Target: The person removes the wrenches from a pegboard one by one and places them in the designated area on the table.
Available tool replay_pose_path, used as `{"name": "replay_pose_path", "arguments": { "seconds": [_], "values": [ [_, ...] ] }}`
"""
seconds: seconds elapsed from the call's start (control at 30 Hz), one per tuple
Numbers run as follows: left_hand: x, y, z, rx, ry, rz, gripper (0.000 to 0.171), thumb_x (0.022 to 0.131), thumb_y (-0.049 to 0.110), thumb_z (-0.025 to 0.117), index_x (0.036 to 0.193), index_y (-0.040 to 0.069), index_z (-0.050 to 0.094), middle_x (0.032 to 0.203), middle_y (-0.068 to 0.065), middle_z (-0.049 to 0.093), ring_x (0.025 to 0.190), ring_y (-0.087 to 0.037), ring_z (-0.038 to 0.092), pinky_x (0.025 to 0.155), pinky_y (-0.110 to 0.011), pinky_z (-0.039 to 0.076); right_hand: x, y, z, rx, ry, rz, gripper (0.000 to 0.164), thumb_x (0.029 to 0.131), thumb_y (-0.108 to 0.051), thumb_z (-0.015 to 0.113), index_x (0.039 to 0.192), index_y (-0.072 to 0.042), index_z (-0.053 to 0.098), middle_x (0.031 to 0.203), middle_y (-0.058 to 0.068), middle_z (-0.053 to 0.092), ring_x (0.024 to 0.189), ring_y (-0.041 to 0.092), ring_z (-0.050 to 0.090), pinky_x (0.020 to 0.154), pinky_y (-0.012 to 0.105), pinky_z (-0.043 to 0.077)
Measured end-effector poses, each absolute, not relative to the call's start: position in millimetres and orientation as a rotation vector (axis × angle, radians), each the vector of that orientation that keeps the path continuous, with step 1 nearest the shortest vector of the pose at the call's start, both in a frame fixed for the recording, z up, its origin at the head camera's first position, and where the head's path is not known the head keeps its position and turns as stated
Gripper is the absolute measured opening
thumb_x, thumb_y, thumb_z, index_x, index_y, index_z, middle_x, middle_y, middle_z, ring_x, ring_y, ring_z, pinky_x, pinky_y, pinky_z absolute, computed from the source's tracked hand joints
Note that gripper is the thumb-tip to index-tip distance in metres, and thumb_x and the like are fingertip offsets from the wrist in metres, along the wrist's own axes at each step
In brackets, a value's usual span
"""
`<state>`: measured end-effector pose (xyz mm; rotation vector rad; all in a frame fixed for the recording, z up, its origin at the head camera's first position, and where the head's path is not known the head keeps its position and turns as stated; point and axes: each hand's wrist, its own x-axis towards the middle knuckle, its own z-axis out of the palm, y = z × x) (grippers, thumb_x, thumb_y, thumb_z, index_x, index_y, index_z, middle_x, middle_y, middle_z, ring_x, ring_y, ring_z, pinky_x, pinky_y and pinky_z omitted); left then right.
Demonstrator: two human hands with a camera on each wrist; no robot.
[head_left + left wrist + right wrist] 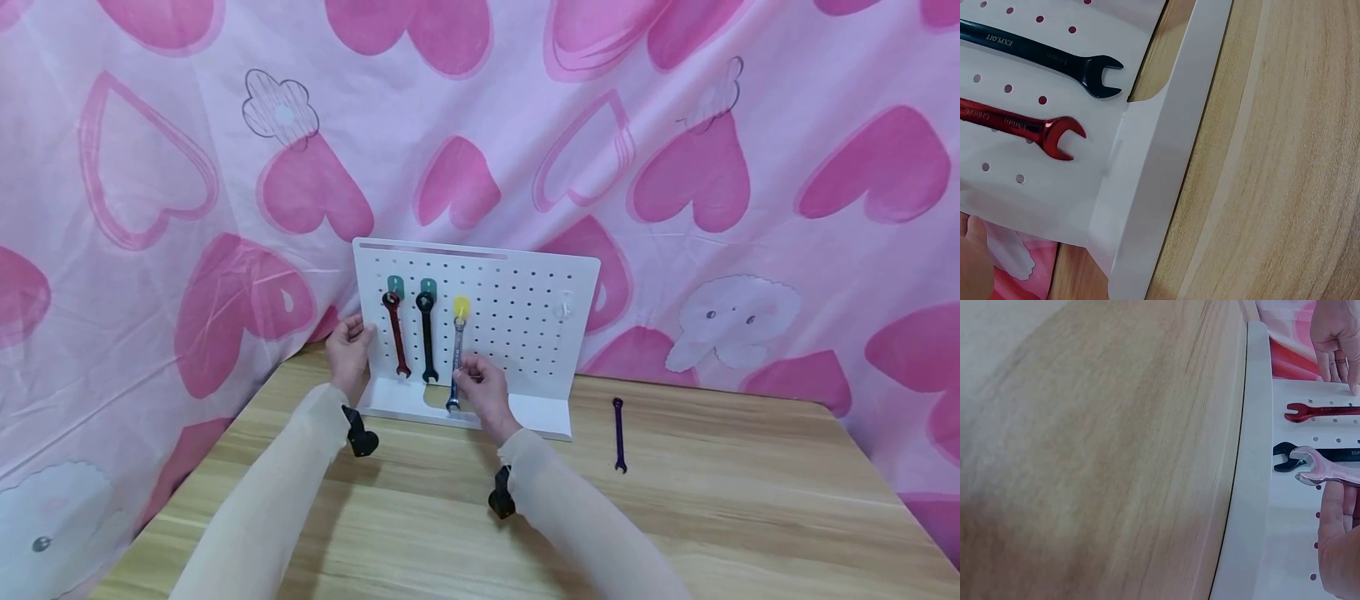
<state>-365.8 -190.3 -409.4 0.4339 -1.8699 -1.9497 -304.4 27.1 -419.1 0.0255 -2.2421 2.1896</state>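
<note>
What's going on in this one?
A person's right hand holds a silver wrench, its upper end at the yellow hook on a white pegboard, while the left hand holds the board's left edge. A red wrench and a black wrench hang to its left; a purple wrench lies on the table.

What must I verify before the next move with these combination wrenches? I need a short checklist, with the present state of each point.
1. Red combination wrench on the left green hook: ok.
2. Black combination wrench on the right green hook: ok.
3. Silver combination wrench held by the right hand: ok.
4. Its ring end fully seated on the yellow hook: cannot tell, too small.
5. Left hand at the pegboard's left edge: ok.
6. Purple combination wrench hung: not ok, lying on the table.
</note>
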Motion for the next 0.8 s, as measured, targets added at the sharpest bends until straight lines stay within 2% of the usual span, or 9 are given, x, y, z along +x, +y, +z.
{"name": "replay_pose_path", "arguments": {
  "seconds": [0.43, 0.63, 0.8],
  "values": [
    [-364.2, -189.8, -408.2, 0.439, -1.902, -1.915, 0.033, 0.090, 0.013, 0.062, 0.123, 0.006, 0.057, 0.122, -0.011, 0.058, 0.108, -0.017, 0.053, 0.098, -0.030, 0.045, -301.5, 29.2, -420.3, 0.051, -2.248, 2.208, 0.017, 0.089, -0.006, 0.062, 0.106, -0.008, 0.063, 0.090, 0.002, 0.058, 0.082, 0.013, 0.058, 0.077, 0.031, 0.056],
    [-363.9, -189.2, -409.5, 0.433, -1.882, -1.937, 0.034, 0.090, 0.013, 0.062, 0.123, 0.006, 0.056, 0.122, -0.010, 0.057, 0.107, -0.016, 0.053, 0.098, -0.030, 0.045, -296.6, 31.1, -414.8, 0.057, -2.225, 2.264, 0.020, 0.088, -0.004, 0.062, 0.108, -0.004, 0.061, 0.091, 0.004, 0.059, 0.083, 0.014, 0.058, 0.078, 0.033, 0.056],
    [-364.8, -189.5, -410.4, 0.434, -1.868, -1.943, 0.034, 0.090, 0.012, 0.063, 0.123, 0.006, 0.057, 0.121, -0.010, 0.057, 0.106, -0.016, 0.053, 0.098, -0.030, 0.045, -295.5, 31.5, -415.7, 0.055, -2.228, 2.248, 0.018, 0.088, -0.004, 0.061, 0.105, -0.007, 0.061, 0.088, 0.002, 0.058, 0.080, 0.012, 0.057, 0.076, 0.032, 0.056]
  ]
}}
